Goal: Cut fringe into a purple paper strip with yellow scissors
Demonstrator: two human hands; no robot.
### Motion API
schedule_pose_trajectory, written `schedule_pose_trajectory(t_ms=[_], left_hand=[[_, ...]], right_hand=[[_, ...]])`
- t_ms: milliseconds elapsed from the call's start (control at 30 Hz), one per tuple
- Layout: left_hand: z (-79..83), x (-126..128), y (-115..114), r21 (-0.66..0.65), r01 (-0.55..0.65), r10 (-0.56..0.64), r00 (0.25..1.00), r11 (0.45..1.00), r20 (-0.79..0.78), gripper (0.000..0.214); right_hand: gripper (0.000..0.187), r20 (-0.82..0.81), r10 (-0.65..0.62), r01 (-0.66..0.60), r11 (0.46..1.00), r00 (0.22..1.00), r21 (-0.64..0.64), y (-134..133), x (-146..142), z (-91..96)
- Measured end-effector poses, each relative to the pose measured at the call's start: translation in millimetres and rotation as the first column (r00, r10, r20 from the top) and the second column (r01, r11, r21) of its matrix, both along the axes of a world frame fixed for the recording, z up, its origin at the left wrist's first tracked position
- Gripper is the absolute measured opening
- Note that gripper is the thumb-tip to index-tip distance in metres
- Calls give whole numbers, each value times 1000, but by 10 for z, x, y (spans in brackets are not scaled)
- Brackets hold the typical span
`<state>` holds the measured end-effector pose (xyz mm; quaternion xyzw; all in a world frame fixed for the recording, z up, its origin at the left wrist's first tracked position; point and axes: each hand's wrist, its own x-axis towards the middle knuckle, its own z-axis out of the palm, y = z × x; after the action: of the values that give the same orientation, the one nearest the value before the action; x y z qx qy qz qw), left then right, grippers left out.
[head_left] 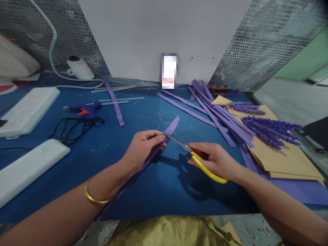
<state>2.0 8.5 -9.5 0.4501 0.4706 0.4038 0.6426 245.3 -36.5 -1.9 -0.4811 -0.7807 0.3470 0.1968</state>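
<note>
Pinched between the thumb and fingers of my left hand is a long purple paper strip. Its far end sticks out past my fingertips, and the rest trails back under my wrist toward the table's front edge. My right hand is wrapped round the handles of a pair of scissors with yellow and red grips. The blades point left and meet the strip's edge right beside my left fingertips. How far the blades are apart is too small to tell.
Purple strips lie heaped at the right, beside brown paper with lavender-like flower sprigs. A fringed strip, a blue glue gun and white power strips lie left. A phone leans at the back.
</note>
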Motion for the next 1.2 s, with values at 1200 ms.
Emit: schedule_pose_trajectory(t_ms=[1200], left_hand=[[-5, 19, 6, 62, -49, 47, 998, 997, 32, 14]], right_hand=[[48, 160, -85, 42, 966, 983, 255, -19, 25, -42]])
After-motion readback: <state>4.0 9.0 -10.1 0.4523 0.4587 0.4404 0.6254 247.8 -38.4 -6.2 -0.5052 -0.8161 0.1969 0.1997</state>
